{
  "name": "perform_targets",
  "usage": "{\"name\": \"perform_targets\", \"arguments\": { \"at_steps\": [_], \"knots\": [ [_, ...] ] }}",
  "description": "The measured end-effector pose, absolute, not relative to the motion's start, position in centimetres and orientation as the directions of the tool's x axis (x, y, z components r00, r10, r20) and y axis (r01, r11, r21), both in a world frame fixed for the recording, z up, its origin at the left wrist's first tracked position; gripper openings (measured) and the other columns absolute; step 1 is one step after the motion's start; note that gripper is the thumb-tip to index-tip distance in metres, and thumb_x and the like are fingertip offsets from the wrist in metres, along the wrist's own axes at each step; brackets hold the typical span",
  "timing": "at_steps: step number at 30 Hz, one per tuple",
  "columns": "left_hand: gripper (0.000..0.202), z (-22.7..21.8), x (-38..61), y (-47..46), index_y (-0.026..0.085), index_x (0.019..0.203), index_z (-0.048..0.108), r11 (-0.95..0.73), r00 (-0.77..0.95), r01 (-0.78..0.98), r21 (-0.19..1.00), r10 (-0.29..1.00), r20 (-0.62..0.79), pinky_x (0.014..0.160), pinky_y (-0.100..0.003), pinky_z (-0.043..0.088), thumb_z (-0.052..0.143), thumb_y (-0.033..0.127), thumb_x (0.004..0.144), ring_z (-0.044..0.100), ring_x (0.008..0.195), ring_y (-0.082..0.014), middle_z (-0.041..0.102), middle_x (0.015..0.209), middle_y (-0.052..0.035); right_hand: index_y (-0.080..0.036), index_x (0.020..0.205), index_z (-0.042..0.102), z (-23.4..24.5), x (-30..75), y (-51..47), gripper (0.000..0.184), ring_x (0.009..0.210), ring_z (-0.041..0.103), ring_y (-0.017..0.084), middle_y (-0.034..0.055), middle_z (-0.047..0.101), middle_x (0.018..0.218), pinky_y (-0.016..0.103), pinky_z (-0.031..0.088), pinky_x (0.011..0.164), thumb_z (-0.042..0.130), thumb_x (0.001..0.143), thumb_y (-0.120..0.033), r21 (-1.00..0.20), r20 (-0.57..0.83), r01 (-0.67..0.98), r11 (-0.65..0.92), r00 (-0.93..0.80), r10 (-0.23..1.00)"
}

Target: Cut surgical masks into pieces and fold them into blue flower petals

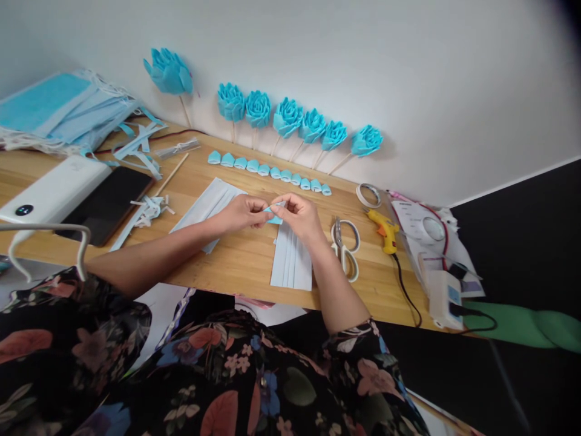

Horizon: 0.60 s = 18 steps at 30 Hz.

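Note:
My left hand (242, 213) and my right hand (300, 217) meet above the wooden table (240, 260), both pinching a small light-blue piece of mask fabric (275, 213) between their fingertips. Under the right hand lies a strip of pale blue pleated mask material (291, 261). A white face mask (206, 209) lies flat beneath my left wrist. Beyond the hands runs a row of small folded blue petals (270, 171). Several blue fabric roses on sticks (290, 118) lean against the wall.
White-handled scissors (345, 247) lie right of my right hand, then a yellow glue gun (385, 229) and a tape roll (368, 195). A phone (106, 203), a white power bank (54, 189), cut strips (140, 148) and a mask pile (59, 112) sit at the left.

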<state>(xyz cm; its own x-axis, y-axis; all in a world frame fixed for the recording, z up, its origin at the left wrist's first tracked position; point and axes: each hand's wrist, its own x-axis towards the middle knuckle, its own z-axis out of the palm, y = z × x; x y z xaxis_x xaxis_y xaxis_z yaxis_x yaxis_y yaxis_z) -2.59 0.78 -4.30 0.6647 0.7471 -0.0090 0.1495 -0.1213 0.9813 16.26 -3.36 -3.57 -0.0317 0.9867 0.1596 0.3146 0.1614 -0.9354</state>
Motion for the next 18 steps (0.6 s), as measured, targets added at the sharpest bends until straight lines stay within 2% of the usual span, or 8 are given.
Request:
{"name": "perform_targets", "arguments": {
  "at_steps": [5,10,14,18],
  "knots": [
    [0.036,-4.3,-2.6,0.9,0.017,0.060,0.054,-0.138,0.662,0.147,0.979,0.750,0.006,0.051,-0.022,0.033,0.067,0.044,0.079,0.043,0.050,-0.0073,0.052,0.053,0.0025,-0.021,0.083,0.073,-3.1,15.8,-3.5,0.020,0.056,0.049,0.010,-0.0043,0.060,0.062,0.025,0.042,0.056,0.074,0.077,-0.041,-0.952,0.172,0.259,0.162,0.016,0.985],
    [0.035,-4.0,-2.5,0.9,0.017,0.059,0.053,-0.127,0.655,0.130,0.983,0.756,0.011,0.052,-0.022,0.034,0.067,0.043,0.078,0.045,0.050,-0.0075,0.051,0.052,0.0026,-0.022,0.082,0.074,-2.8,15.5,-3.7,0.019,0.062,0.058,0.012,-0.0017,0.069,0.069,0.027,0.048,0.061,0.074,0.078,-0.040,-0.931,0.218,0.310,0.191,0.054,0.974],
    [0.035,-3.9,-2.4,0.9,0.017,0.061,0.054,-0.097,0.640,0.104,0.990,0.768,0.008,0.052,-0.022,0.035,0.067,0.044,0.078,0.047,0.051,-0.0080,0.054,0.054,0.0019,-0.025,0.089,0.077,-2.5,15.8,-3.9,0.015,0.075,0.067,0.016,0.0010,0.076,0.087,0.031,0.054,0.073,0.069,0.084,-0.037,-0.881,0.306,0.388,0.270,0.032,0.952],
    [0.034,-3.6,-2.4,0.8,0.017,0.059,0.053,-0.082,0.616,0.081,0.993,0.787,0.015,0.054,-0.022,0.038,0.067,0.040,0.079,0.049,0.052,-0.0081,0.056,0.054,0.0013,-0.030,0.097,0.079,-2.2,16.2,-4.0,0.017,0.093,0.070,0.020,0.0011,0.078,0.100,0.038,0.055,0.088,0.063,0.090,-0.032,-0.773,0.432,0.483,0.412,-0.075,0.899]
  ]
}}
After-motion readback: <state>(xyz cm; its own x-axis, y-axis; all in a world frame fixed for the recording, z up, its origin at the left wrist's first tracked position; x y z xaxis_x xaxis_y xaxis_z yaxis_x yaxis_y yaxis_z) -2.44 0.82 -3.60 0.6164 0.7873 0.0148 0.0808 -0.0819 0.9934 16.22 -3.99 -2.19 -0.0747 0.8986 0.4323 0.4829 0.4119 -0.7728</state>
